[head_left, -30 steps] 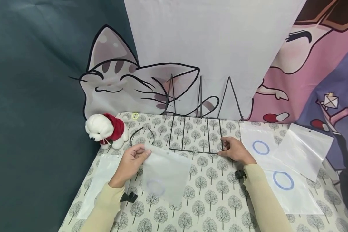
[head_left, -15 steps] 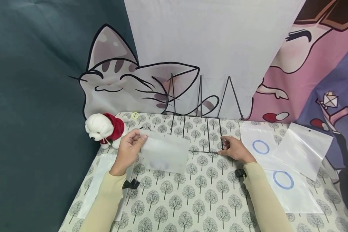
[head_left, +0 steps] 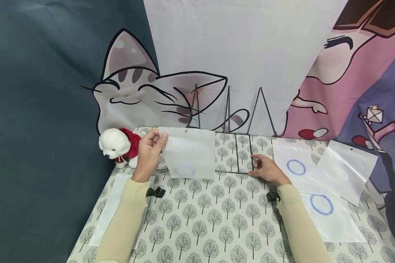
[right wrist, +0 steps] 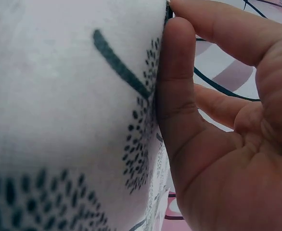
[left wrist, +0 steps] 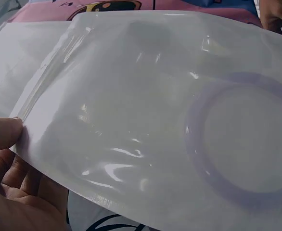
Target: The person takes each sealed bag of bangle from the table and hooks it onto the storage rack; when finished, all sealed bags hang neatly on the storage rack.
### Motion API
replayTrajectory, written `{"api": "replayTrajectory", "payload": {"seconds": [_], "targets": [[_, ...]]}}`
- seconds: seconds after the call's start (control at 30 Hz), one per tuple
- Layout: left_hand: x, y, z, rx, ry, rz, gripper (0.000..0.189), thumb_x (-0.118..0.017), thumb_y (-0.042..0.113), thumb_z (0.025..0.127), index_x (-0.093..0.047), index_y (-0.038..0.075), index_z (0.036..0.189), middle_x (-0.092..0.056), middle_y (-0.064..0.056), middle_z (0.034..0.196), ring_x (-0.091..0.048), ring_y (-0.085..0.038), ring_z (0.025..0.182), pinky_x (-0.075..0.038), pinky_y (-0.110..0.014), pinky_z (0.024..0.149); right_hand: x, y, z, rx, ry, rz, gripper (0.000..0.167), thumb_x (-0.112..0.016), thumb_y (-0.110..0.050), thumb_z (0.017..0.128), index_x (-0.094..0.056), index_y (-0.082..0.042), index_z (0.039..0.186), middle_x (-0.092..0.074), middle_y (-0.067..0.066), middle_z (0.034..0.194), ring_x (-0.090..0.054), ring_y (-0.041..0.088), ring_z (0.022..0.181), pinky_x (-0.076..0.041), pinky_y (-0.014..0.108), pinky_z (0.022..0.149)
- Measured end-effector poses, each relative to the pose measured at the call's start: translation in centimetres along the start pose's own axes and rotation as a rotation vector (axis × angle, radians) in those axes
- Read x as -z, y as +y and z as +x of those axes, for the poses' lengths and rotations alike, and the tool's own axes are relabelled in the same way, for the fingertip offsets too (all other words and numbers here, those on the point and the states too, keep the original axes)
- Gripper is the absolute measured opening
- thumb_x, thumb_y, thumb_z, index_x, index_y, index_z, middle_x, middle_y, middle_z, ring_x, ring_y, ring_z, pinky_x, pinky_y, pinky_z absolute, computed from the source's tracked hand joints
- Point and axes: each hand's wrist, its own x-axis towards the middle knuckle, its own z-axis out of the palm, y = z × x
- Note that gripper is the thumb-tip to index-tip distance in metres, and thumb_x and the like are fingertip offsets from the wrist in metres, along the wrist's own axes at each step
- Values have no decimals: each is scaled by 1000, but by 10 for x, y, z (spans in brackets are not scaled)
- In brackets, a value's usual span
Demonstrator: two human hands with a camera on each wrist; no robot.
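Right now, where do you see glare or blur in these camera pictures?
Left wrist view: bright glare streaks across the held bag, and the lilac ring looks hazy through it. Right wrist view: the close tablecloth looks soft, while the right hand shows clearer creases. Head view: fairly even light, with a sheen on the topmost bag at the picture's right.

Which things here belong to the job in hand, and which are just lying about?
In the job:
translucent bag, pinched by the left hand
black wire rack, held by the right hand
likely the bags at right

Seemingly just lying about:
white plush dog
cat-print backdrop, decor
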Motion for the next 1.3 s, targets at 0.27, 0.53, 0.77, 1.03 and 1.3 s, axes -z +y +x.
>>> {"api": "replayTrajectory", "payload": {"seconds": [0.27, 0.53, 0.77, 1.03, 1.3], "targets": [[-7, -5, 14, 31, -19, -57, 8, -63, 12, 106, -63, 5, 102, -70, 6, 87, -56, -5, 73, -45, -17, 63, 0, 3, -1, 4, 6, 11, 89, -91, -22, 81, -46, -1, 155, -64, 9, 101, -57, 20, 86, -49, 36, 85], [-9, -12, 17, 14, -1, -27, 15, -64, 12, 105, -60, 0, 99, -58, 8, 77, -44, -5, 66, -37, -18, 61, -1, 4, -2, -2, 13, 4, 86, -91, -23, 82, -48, -3, 154, -64, 7, 100, -57, 19, 86, -48, 36, 86], [-12, -16, 23, 23, -1, -35, 14, -65, 15, 106, -62, 1, 103, -52, 9, 72, -40, -5, 60, -33, -18, 54, -2, 3, -3, -4, 20, -3, 84, -90, -21, 83, -48, -2, 153, -63, 7, 100, -56, 19, 85, -48, 36, 85], [-19, -21, 43, 50, 15, -12, 16, -66, 20, 105, -65, 4, 107, -73, 7, 91, -53, -5, 68, -41, -17, 58, 0, 1, -2, -5, 9, -33, 85, -89, -23, 84, -46, 0, 154, -63, 6, 98, -56, 18, 81, -48, 35, 80], [-27, -32, 72, 21, 34, -32, 11, -66, 18, 106, -67, 7, 107, -74, 4, 94, -61, -7, 74, -49, -19, 63, 2, -1, 0, -5, 10, -38, 85, -90, -23, 83, -47, -1, 153, -64, 8, 99, -57, 18, 82, -48, 36, 82]]}}
